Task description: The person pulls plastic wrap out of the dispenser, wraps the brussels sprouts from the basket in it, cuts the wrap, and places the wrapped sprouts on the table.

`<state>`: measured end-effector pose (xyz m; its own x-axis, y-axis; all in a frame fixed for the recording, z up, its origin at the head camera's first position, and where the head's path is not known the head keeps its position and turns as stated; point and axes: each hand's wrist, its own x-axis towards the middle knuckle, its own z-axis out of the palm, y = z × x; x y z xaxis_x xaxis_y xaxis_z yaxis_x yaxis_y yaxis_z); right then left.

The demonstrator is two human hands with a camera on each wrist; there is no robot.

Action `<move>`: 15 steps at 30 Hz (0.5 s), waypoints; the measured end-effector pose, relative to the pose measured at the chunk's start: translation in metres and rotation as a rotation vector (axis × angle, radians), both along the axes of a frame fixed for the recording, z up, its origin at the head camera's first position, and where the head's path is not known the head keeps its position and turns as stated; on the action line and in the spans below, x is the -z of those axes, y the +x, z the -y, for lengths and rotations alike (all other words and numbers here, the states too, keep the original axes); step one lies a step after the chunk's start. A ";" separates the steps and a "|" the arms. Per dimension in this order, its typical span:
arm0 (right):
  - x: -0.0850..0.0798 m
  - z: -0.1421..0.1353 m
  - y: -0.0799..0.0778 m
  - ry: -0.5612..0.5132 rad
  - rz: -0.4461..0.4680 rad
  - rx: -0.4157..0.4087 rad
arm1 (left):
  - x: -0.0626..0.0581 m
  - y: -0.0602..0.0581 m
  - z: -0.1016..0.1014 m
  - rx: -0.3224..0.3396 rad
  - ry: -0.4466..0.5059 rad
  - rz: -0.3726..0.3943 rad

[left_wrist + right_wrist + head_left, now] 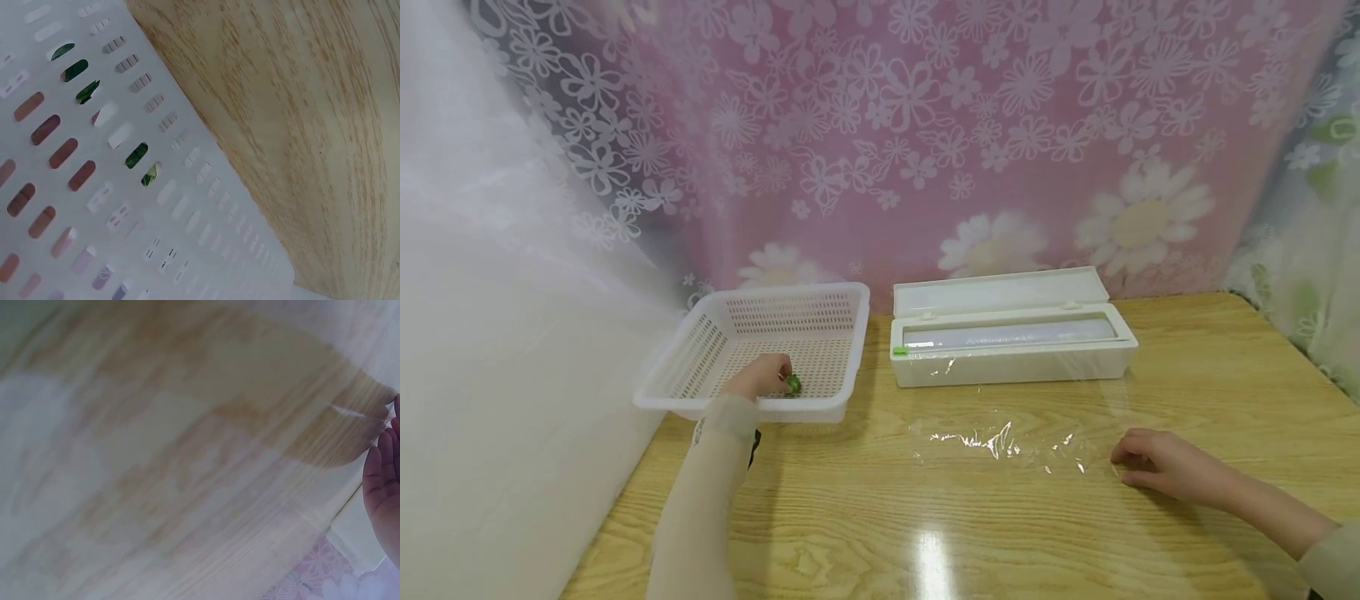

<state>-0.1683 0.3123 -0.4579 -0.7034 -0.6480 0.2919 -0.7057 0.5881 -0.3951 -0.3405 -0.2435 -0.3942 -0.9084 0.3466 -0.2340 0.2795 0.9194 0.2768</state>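
Green piece (793,384) between its pinching fingertips, the left hand (760,375) reaches down inside the white basket (812,407), whose raised walls presumably stop its contents straying. At the left hand's four o'clock lies clear film (1000,442), spread over the desk (850,508) and wrinkled where light catches it. Beyond, at the film's three o'clock, the right hand (1165,465) bends its fingers by the edge; whether they pinch it I cannot tell (its wrist view is blurred). At the film's twelve o'clock sits the white box (1011,369), lid (1000,292) raised, leaving the roll (1011,335) accessible.
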 end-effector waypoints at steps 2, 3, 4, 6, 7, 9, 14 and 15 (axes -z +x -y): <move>-0.001 0.000 0.001 0.003 0.002 0.006 | 0.000 0.000 0.000 0.000 -0.004 -0.004; -0.001 0.000 0.001 0.003 0.001 0.008 | 0.000 0.000 -0.001 0.002 -0.006 -0.005; -0.001 0.000 0.001 0.004 -0.003 0.010 | -0.001 0.001 -0.002 0.001 -0.005 -0.004; -0.001 0.000 0.001 0.002 0.004 0.001 | -0.002 0.002 -0.004 0.004 -0.004 -0.002; -0.001 -0.001 0.001 0.002 0.003 0.001 | -0.003 0.003 -0.005 0.008 -0.001 0.001; -0.001 -0.001 0.001 0.004 0.003 0.002 | -0.004 0.004 -0.007 0.002 0.008 0.011; 0.000 -0.001 0.001 0.013 0.008 0.010 | -0.007 0.007 -0.008 -0.022 0.034 0.032; 0.000 -0.001 0.000 0.011 0.009 0.007 | -0.006 0.007 -0.007 -0.019 0.040 0.029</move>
<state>-0.1681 0.3134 -0.4577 -0.7104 -0.6466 0.2780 -0.6981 0.5972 -0.3949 -0.3338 -0.2369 -0.3878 -0.9081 0.3385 -0.2464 0.2530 0.9126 0.3212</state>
